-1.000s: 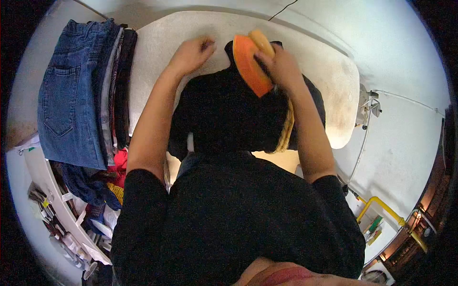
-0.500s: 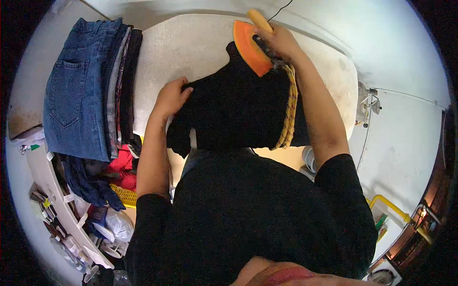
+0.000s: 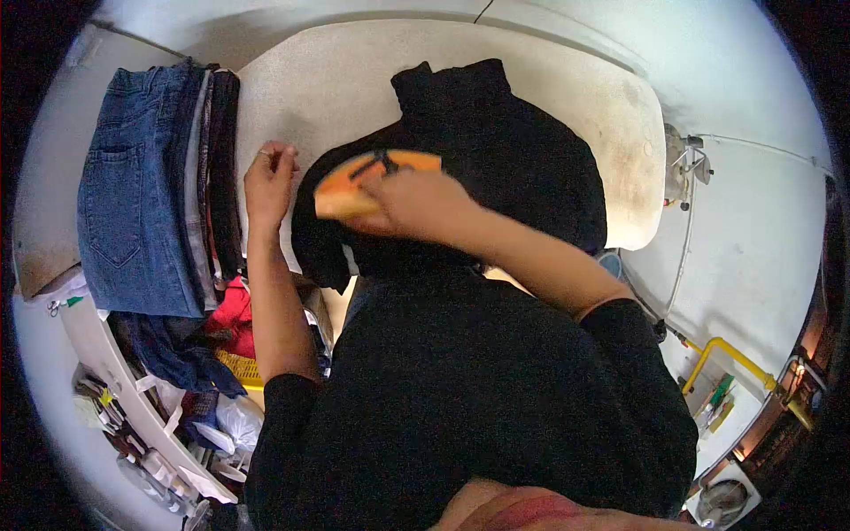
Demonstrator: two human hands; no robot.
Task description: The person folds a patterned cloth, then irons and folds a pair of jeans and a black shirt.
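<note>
A black high-necked top (image 3: 478, 133) lies spread on the pale ironing board (image 3: 336, 66), its collar pointing away from me. My right hand (image 3: 421, 203) is closed round the handle of an orange iron (image 3: 341, 181), blurred by motion. The iron overlaps the left sleeve and shoulder of the top. Off the garment's left edge, my left hand (image 3: 270, 181) is above the board, fingers loosely curled with a gap at the thumb and nothing in them.
Folded blue jeans (image 3: 133, 186) and other folded clothes (image 3: 224, 177) stack at the board's left end. Below them are red cloth (image 3: 232, 323) and a yellow basket (image 3: 241, 365). A yellow pipe (image 3: 735, 345) runs at the right, beside the white wall (image 3: 744, 221).
The iron in my right hand has swung from the far right down to the left sleeve. My left hand has let go of the top and moved left. The garment's collar and right side now show.
</note>
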